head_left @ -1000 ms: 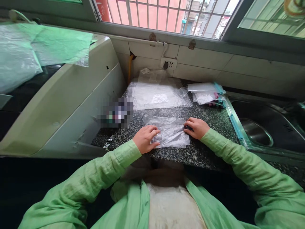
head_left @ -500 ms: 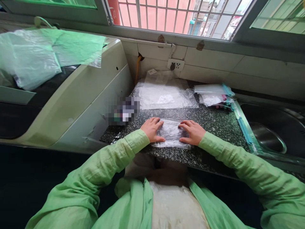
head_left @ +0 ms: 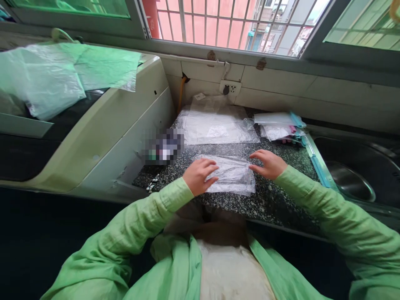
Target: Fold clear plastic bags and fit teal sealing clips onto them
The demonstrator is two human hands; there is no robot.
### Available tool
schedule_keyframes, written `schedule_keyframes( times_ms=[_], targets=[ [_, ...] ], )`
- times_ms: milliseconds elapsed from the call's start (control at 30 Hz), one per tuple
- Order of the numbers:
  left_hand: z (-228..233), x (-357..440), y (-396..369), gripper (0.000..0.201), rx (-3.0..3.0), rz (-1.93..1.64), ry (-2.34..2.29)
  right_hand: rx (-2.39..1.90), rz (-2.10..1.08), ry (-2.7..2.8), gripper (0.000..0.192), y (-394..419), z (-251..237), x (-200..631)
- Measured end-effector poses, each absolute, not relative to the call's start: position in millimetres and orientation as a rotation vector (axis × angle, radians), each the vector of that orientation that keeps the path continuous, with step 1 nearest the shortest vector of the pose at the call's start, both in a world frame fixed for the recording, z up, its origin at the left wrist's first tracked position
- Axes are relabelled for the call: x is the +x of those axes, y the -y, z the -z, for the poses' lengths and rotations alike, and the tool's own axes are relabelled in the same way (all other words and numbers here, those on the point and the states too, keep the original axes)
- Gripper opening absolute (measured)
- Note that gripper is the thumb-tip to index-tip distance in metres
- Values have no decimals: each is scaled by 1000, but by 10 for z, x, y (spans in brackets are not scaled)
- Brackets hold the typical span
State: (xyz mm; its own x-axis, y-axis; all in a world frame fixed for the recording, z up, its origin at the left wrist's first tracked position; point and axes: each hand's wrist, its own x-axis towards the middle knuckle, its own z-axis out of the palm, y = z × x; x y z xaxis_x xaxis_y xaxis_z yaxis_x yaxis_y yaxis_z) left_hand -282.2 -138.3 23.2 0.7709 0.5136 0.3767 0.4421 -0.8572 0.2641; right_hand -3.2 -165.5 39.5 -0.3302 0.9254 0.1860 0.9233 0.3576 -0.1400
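A clear plastic bag lies flat on the speckled dark countertop in front of me. My left hand is over its left edge, fingers apart and slightly curled; whether the fingertips touch the plastic I cannot tell. At the bag's upper right corner is my right hand, its thumb and fingers spread with nothing between them. Behind the bag, larger clear plastic bags are spread out near the wall.
Zip bags with blue and pink sliders are piled beside the steel sink on the right. A blurred-out item sits at the left, near small shiny bits. More plastic sheets drape over the beige machine.
My right hand has moved right and away from me, off the bag's middle. My left hand has shifted slightly, uncovering less of the left edge. The bag stays on the counter.
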Motion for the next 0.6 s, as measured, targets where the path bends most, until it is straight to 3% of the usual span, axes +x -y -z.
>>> schedule_keyframes(
  times_ms=[100,200,400,600],
  targets=[
    [-188,-2665,1701,34,2858,-676,-546,-1422,62,2424,28,1580,-397,-274],
    [-42,-2569,1912,35,2899,-589,-610,-1254,6,2584,20,1611,-261,-518],
    [117,-2636,1991,34,2927,-537,-656,-1422,-21,2566,14,1774,-62,-437],
    [163,-2706,2053,37,2916,-715,-696,-1377,-83,2494,15,1978,-83,-259]
  ],
)
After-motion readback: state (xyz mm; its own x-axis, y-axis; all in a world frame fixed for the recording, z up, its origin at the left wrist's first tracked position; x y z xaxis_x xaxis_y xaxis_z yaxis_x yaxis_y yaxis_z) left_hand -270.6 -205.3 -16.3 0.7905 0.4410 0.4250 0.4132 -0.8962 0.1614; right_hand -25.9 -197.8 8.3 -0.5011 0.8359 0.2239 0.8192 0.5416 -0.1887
